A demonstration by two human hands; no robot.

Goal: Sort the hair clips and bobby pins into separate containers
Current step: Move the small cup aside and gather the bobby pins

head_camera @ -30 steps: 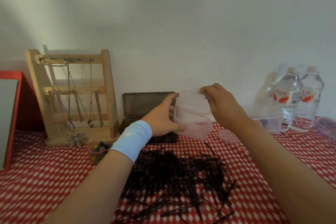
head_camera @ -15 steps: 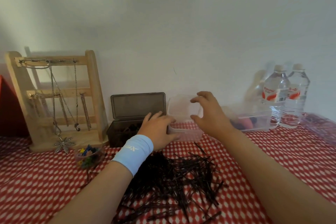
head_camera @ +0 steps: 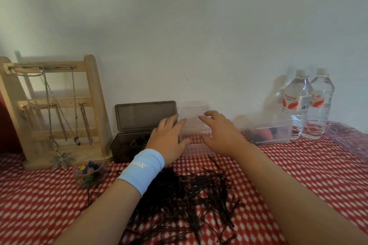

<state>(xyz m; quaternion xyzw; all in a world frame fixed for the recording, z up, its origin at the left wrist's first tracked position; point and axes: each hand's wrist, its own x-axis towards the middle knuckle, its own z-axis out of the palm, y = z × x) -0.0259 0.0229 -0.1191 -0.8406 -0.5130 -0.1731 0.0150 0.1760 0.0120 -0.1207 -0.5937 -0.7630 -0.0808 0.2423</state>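
Clear container (head_camera: 196, 146) is noted open by the table's (head_camera: 298, 175) back edge, flanked by left hand (head_camera: 169, 138) and right hand (head_camera: 221, 135), both slack-fingered with nothing held; bobby pins (head_camera: 185, 195) are heaped unsorted nearer the front edge, so setup is judged done and a pinch-up of pins called for.

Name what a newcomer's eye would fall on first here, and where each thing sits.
First, the dark heap of bobby pins sprawled on the red-and-white tablecloth front and centre. Behind it, the left hand and right hand, fingers spread, flank an open clear box. At far left stands a wooden necklace stand.
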